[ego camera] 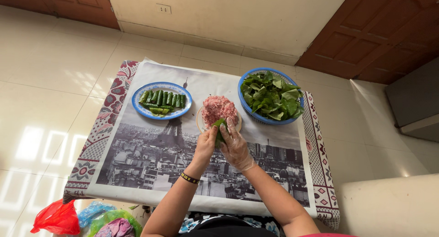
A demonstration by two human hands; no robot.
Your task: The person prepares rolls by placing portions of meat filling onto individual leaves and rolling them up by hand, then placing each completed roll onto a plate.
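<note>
Leaf, green and folded, sits pinched between both hands over the printed cloth. Bare left hand curls closed on its left edge; right hand, in a clear glove, closes on its right side. Below the left forearm, by the floor, lie red, blue and green plastic bags. Just beyond the fingers is a plate of pink minced meat. Farther left stands a blue-rimmed plate of green rolls; farther right, a blue basket of leaves.
</note>
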